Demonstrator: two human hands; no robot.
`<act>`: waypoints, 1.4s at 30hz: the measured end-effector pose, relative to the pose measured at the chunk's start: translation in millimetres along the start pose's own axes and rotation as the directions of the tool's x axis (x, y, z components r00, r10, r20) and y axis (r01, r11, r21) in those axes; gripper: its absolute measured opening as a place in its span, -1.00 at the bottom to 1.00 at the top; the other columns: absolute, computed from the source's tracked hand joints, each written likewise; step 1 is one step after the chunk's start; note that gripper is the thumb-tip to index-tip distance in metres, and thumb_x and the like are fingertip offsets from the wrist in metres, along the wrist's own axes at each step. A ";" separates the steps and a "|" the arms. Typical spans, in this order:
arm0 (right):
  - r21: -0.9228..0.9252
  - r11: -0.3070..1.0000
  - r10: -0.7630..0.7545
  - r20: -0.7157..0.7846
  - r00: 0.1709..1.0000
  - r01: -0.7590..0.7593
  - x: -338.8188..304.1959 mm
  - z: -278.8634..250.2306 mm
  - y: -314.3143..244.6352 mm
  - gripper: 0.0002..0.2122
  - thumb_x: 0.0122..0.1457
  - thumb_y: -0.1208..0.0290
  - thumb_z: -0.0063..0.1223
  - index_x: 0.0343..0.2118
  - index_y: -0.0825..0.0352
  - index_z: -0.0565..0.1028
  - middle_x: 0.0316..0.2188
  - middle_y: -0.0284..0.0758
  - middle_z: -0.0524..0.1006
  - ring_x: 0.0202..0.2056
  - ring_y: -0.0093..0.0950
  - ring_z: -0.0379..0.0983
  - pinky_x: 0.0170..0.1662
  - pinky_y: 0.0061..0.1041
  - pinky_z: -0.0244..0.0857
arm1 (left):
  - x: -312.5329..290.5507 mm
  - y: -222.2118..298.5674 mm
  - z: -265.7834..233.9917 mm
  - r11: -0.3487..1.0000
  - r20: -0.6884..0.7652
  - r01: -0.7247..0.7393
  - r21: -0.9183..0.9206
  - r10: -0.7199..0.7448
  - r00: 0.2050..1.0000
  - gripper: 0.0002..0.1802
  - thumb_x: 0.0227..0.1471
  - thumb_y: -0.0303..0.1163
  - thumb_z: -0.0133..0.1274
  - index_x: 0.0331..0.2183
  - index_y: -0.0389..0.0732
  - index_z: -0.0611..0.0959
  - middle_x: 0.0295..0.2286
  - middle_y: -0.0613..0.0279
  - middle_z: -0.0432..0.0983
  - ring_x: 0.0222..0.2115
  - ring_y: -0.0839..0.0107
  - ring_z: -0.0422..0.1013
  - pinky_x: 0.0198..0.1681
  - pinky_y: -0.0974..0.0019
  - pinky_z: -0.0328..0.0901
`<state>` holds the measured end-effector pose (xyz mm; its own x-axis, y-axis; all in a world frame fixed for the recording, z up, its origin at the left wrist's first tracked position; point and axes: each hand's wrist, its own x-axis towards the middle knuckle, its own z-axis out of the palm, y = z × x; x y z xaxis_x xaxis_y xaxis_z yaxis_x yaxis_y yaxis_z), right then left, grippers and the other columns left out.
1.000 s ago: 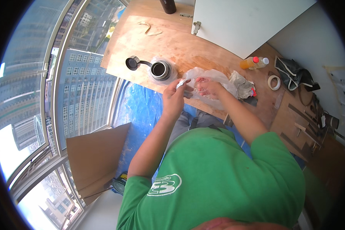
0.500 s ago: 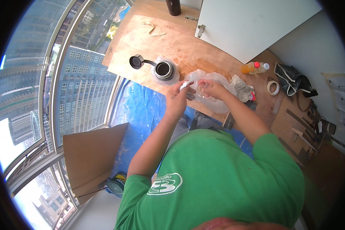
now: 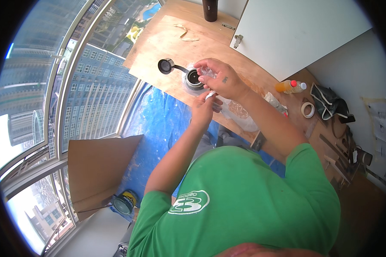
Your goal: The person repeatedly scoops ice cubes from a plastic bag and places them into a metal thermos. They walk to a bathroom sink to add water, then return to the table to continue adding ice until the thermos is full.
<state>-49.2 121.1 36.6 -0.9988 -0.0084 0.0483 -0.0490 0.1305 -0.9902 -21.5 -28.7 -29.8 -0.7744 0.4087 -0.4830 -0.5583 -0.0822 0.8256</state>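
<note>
A wide-mouthed insulated flask point(image 3: 190, 87) stands on the wooden table point(image 3: 158, 51). Its dark lid point(image 3: 165, 66) hangs open on a strap to the left. My right hand point(image 3: 225, 81) is curled round some clear, glassy pieces that look like ice point(image 3: 207, 72), right beside and partly over the flask's mouth. Just below, my left hand point(image 3: 202, 108) pinches the gathered top of a clear plastic bag point(image 3: 241, 121). The bag lies at the table's near edge under my right forearm, and its contents cannot be made out clearly.
Two capped bottles point(image 3: 291, 87), a tape roll point(image 3: 307, 110) and a dark bag point(image 3: 331, 100) lie to the right. A white panel point(image 3: 296, 34) covers the far right. A dark tumbler point(image 3: 210, 10) stands at the back. Cardboard point(image 3: 101, 167) leans by the window, near blue sheeting point(image 3: 154, 115).
My right hand has left the plastic bag and moved left and up to the flask's mouth, carrying clear pieces. My left hand keeps hold of the bag. The whole view has shifted slightly.
</note>
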 end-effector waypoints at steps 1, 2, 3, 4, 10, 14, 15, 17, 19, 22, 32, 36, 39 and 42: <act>-0.116 0.993 -0.028 0.001 1.000 0.028 14.5 7.7 3.7 -0.71 0.16 0.54 0.15 -0.03 0.35 0.53 -0.16 -0.28 0.56 -0.10 -0.44 0.51 -0.02 -0.46 0.43 | 0.0 -1.0 -2.0 1.000 0.010 0.001 0.027 -0.001 1.000 -0.75 0.27 -0.42 -0.06 -0.12 -0.32 0.64 -0.44 0.13 0.61 -0.51 0.42 0.51 -0.45 0.38 0.38; -0.230 0.972 -0.057 0.004 0.998 0.056 23.7 11.9 8.4 -0.72 0.16 0.53 0.14 -0.04 0.36 0.53 -0.14 -0.28 0.57 -0.07 -0.43 0.51 0.00 -0.47 0.41 | 0.2 -1.9 -3.8 0.999 0.021 0.002 0.054 -0.003 1.000 -0.75 0.27 -0.42 -0.06 -0.13 -0.32 0.64 -0.44 0.12 0.61 -0.51 0.40 0.51 -0.45 0.37 0.38; -0.235 0.970 -0.048 0.033 0.998 0.054 29.2 16.5 18.4 -0.72 0.15 0.54 0.14 -0.05 0.36 0.54 -0.14 -0.27 0.57 -0.08 -0.41 0.52 0.02 -0.46 0.40 | -0.8 -2.1 -6.2 0.998 0.008 0.004 0.057 -0.005 1.000 -0.75 0.27 -0.42 -0.06 -0.14 -0.31 0.64 -0.45 0.12 0.61 -0.51 0.40 0.51 -0.45 0.37 0.38; -0.243 0.969 -0.037 0.057 0.998 0.050 32.4 19.9 26.8 -0.72 0.14 0.54 0.14 -0.05 0.35 0.54 -0.14 -0.26 0.58 -0.08 -0.38 0.52 0.04 -0.44 0.38 | -1.9 -1.9 -6.5 0.998 0.001 0.008 0.060 -0.008 1.000 -0.75 0.27 -0.42 -0.06 -0.14 -0.31 0.64 -0.45 0.12 0.61 -0.52 0.40 0.51 -0.45 0.37 0.39; -0.311 0.937 -0.142 0.069 0.987 0.157 23.3 21.0 31.4 -0.77 0.13 0.59 0.07 -0.13 0.38 0.56 -0.19 -0.26 0.59 -0.16 -0.43 0.54 -0.04 -0.46 0.42 | -3.2 -7.9 -16.4 0.998 0.002 0.005 0.065 -0.005 1.000 -0.73 0.27 -0.38 -0.04 -0.10 -0.30 0.64 -0.45 0.15 0.62 -0.51 0.45 0.50 -0.43 0.39 0.37; -0.056 0.992 0.106 -0.075 0.992 -0.110 -2.9 -17.6 4.5 -0.79 0.12 0.64 -0.05 -0.20 0.43 0.57 -0.26 -0.31 0.59 -0.20 -0.53 0.54 -0.13 -0.49 0.47 | -7.6 -3.8 -15.9 0.994 -0.007 0.007 0.110 -0.007 1.000 -0.74 0.26 -0.39 -0.02 -0.09 -0.29 0.64 -0.44 0.17 0.62 -0.51 0.48 0.48 -0.42 0.42 0.36; 0.016 0.978 0.204 0.098 0.974 -0.207 -18.3 -41.1 -1.9 -0.78 0.11 0.65 -0.08 -0.22 0.43 0.57 -0.27 -0.32 0.59 -0.20 -0.55 0.53 -0.14 -0.50 0.47 | -9.7 -0.4 -11.4 0.992 -0.004 -0.005 0.125 0.006 1.000 -0.74 0.26 -0.39 -0.02 -0.09 -0.28 0.64 -0.44 0.18 0.62 -0.50 0.50 0.47 -0.42 0.42 0.35; -0.060 0.914 0.389 0.414 0.823 -0.402 -44.8 -70.4 -9.0 -0.75 0.12 0.64 -0.13 -0.22 0.43 0.59 -0.26 -0.31 0.61 -0.19 -0.54 0.53 -0.13 -0.47 0.48 | -12.3 9.7 -7.5 0.988 -0.017 -0.041 0.150 0.044 0.999 -0.74 0.27 -0.39 -0.01 -0.09 -0.27 0.64 -0.44 0.21 0.62 -0.50 0.52 0.47 -0.41 0.43 0.34; -0.312 0.844 0.536 0.442 0.719 -0.437 -71.6 -74.2 3.6 -0.74 0.12 0.60 -0.11 -0.21 0.41 0.61 -0.23 -0.27 0.64 -0.17 -0.44 0.55 -0.09 -0.41 0.46 | -11.7 19.7 2.3 0.979 0.018 -0.082 0.184 0.080 0.997 -0.76 0.26 -0.42 -0.01 -0.11 -0.30 0.64 -0.44 0.20 0.63 -0.49 0.50 0.49 -0.40 0.42 0.36; -0.575 0.719 0.579 0.183 0.795 -0.391 -108.7 -52.7 106.5 -0.73 0.12 0.49 -0.01 -0.13 0.35 0.61 -0.13 -0.22 0.64 -0.09 -0.25 0.56 0.03 -0.32 0.39 | -15.8 34.0 22.0 0.957 0.065 -0.162 0.242 0.151 0.986 -0.77 0.26 -0.44 -0.01 -0.11 -0.31 0.64 -0.45 0.20 0.63 -0.47 0.49 0.51 -0.37 0.41 0.38; -0.493 0.766 0.509 0.071 0.858 -0.413 -82.8 -8.9 247.8 -0.50 0.17 0.12 0.12 0.15 0.23 0.47 0.03 -0.09 0.56 0.05 -0.14 0.50 0.11 -0.25 0.35 | -30.2 34.9 22.4 0.957 0.078 -0.137 0.256 0.120 0.990 -0.75 0.26 -0.48 -0.02 -0.07 -0.34 0.61 -0.44 0.06 0.66 -0.46 0.42 0.54 -0.34 0.36 0.41; -0.477 0.755 0.549 0.087 0.831 -0.449 -75.5 -3.9 261.7 -0.41 0.09 0.05 0.21 0.16 0.26 0.45 0.05 -0.07 0.55 0.07 -0.11 0.49 0.13 -0.22 0.34 | -27.1 34.2 25.1 0.958 0.062 -0.145 0.249 0.134 0.989 -0.76 0.27 -0.47 -0.01 -0.08 -0.35 0.62 -0.43 0.07 0.66 -0.46 0.42 0.54 -0.33 0.35 0.41; -0.579 0.665 0.617 0.069 0.784 -0.473 -67.5 -1.0 233.7 -0.39 0.02 0.03 0.27 0.11 0.28 0.48 0.02 -0.05 0.56 0.06 -0.14 0.50 0.11 -0.19 0.37 | -22.6 32.8 28.5 0.948 0.076 -0.167 0.272 0.152 0.985 -0.76 0.28 -0.46 0.00 -0.09 -0.36 0.63 -0.42 0.08 0.66 -0.43 0.41 0.54 -0.31 0.35 0.42; -0.757 0.500 0.657 0.014 0.754 -0.422 -58.2 -0.4 194.9 -0.42 0.00 0.09 0.29 0.08 0.26 0.50 -0.02 -0.10 0.58 0.03 -0.18 0.52 0.08 -0.17 0.40 | -16.7 28.2 30.8 0.951 0.100 -0.175 0.256 0.154 0.983 -0.74 0.28 -0.43 0.01 -0.06 -0.32 0.63 -0.41 0.13 0.65 -0.43 0.46 0.53 -0.32 0.39 0.40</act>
<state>-0.6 147.4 -159.1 -0.7850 0.0654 -0.6161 0.3950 0.8189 -0.4163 -15.1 -9.8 10.6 -0.8174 0.4801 -0.3185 -0.3189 0.0835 0.9441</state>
